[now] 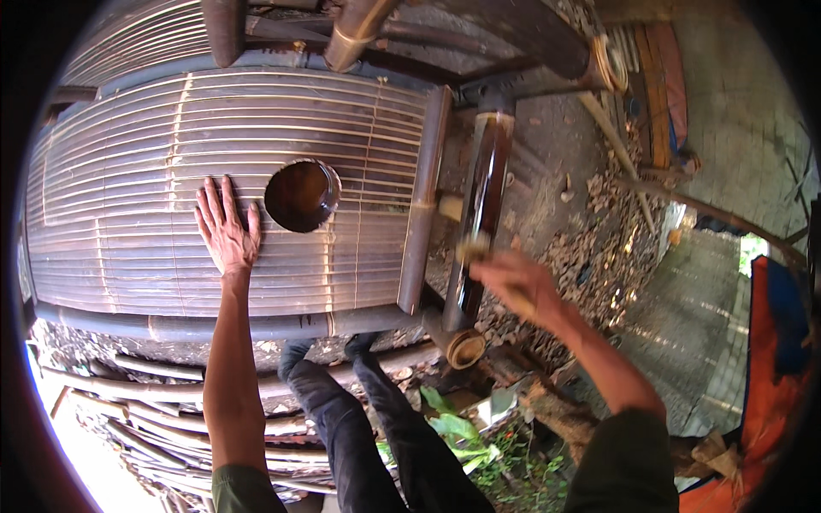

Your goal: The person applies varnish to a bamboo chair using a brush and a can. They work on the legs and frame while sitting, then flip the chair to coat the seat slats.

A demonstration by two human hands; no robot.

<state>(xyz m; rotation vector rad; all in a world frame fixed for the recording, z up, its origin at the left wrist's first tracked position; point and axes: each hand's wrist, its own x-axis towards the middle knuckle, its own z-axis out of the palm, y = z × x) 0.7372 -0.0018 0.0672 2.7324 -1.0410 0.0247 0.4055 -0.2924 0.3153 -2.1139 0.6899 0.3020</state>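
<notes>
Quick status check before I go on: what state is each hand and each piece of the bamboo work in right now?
left hand: open, flat on the slats, fingers spread
right hand: blurred, closed on a brush
brush: on the dark pole
dark pole: glossy, wet-looking
slatted bamboo seat: level, dull
bowl: upright on the slats, holds dark brown liquid

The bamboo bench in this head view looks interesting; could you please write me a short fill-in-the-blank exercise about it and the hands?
1. The left hand lies ____ on the slatted bench seat.
2. Right beside that hand stands a dark ____.
3. The right hand holds a brush against a glossy brown bamboo ____.
4. Wood chips lie on the ____ to the right.

Missing words: flat; bowl; pole; ground
</notes>
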